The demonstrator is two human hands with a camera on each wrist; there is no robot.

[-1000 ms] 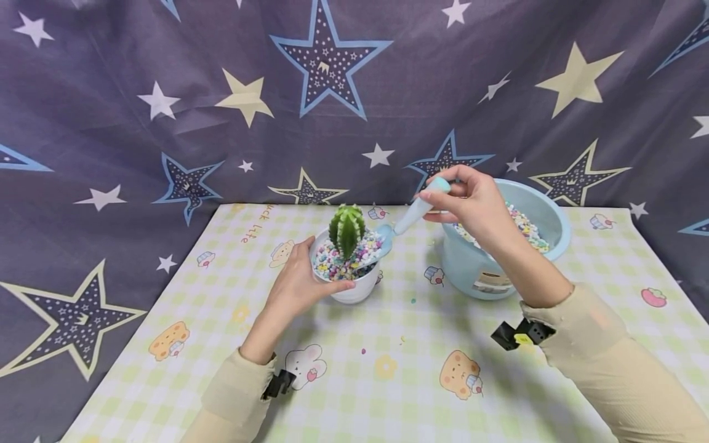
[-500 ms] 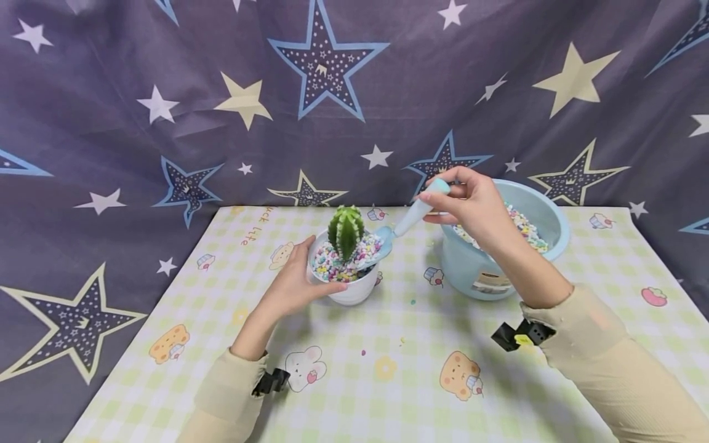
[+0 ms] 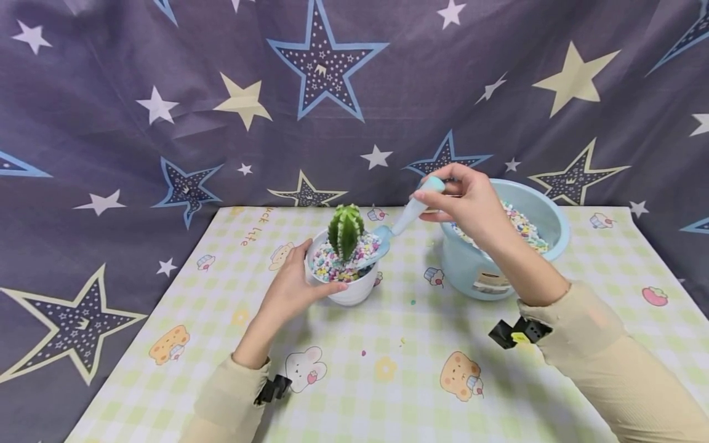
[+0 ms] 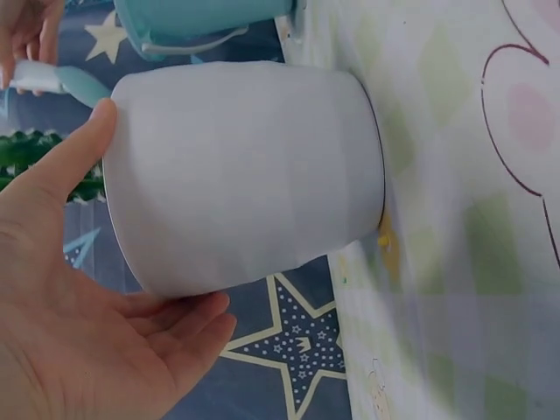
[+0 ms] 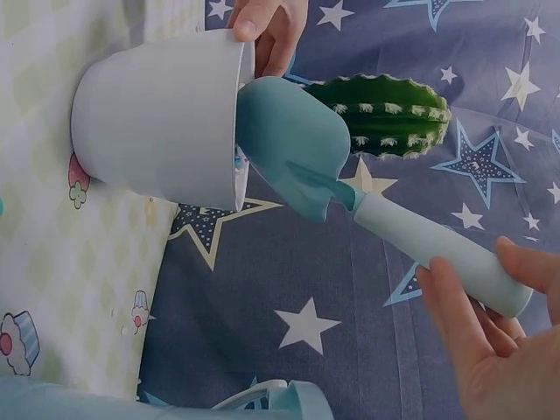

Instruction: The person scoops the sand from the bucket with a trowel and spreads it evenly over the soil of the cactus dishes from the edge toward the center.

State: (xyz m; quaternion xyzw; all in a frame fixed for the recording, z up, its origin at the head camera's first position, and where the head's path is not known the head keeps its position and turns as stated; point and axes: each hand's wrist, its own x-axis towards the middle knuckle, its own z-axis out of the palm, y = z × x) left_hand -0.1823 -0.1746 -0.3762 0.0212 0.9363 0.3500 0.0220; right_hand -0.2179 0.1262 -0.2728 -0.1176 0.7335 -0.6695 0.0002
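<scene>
A green cactus [image 3: 346, 232] stands upright in a white pot [image 3: 354, 293] filled with small multicoloured pebbles [image 3: 330, 269]. My left hand [image 3: 290, 283] grips the pot at its left side, thumb along the front near the rim and fingers behind. In my right hand [image 3: 471, 203], a light blue trowel [image 3: 412, 212] is pinched by the end of its handle. The trowel slants down to the left. Its blade [image 5: 293, 140] reaches over the pot's right rim, beside the cactus, and the tip is hidden inside the pot in the right wrist view.
A light blue bucket [image 3: 471, 271] holding more pebbles stands on the right, partly behind my right hand and forearm. A few stray pebbles [image 3: 403, 340] lie on the checked tablecloth [image 3: 332, 406]. A star-patterned curtain [image 3: 332, 147] hangs behind the table.
My right hand and the trowel handle have shifted slightly left. The left hand's thumb has slid a little left along the pot's front. The pot and bucket stay nearly in place.
</scene>
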